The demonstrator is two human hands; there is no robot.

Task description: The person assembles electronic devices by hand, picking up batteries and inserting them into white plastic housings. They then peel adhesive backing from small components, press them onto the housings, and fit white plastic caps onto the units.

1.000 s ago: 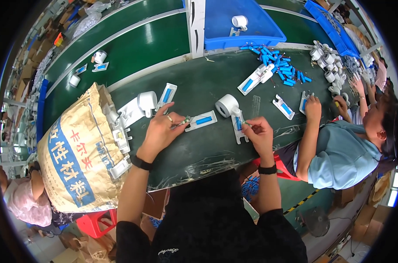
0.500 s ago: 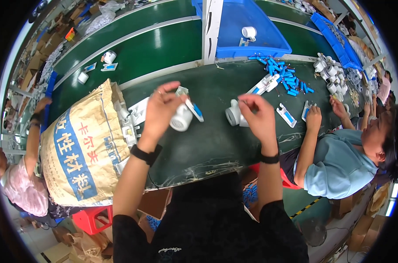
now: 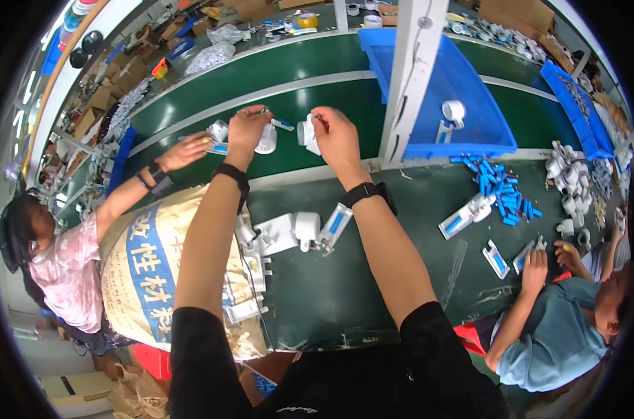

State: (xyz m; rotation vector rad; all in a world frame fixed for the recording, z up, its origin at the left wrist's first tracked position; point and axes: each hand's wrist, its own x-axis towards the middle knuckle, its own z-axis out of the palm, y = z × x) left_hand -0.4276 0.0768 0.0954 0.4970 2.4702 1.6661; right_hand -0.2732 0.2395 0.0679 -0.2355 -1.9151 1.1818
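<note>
My left hand (image 3: 248,130) is closed in a pinch over the far green belt. From it hang a white mug-shaped plastic housing (image 3: 266,142) and a narrow white holder with a blue cylindrical cell (image 3: 282,124). My right hand (image 3: 338,142), to the right of it, pinches another white plastic housing (image 3: 308,134), its round end facing left. Fingers cover part of both housings. Nearer me on the dark table lie a white housing (image 3: 307,228) and a white holder with a blue cell (image 3: 336,222). Beside my left hand, a co-worker's hand (image 3: 193,149) reaches to similar parts (image 3: 219,131) on the belt.
A large printed paper sack (image 3: 143,269) with white parts at its mouth stands at left. A white post (image 3: 413,80) rises beside a blue tray (image 3: 498,146). Blue cells (image 3: 500,187) and white housings (image 3: 570,178) are heaped at right, near a co-worker in blue-green (image 3: 561,342).
Both my hands have moved from above the table forward to the belt, each carrying its white housing. The view has shifted, and the left co-worker's arm now reaches towards the belt parts.
</note>
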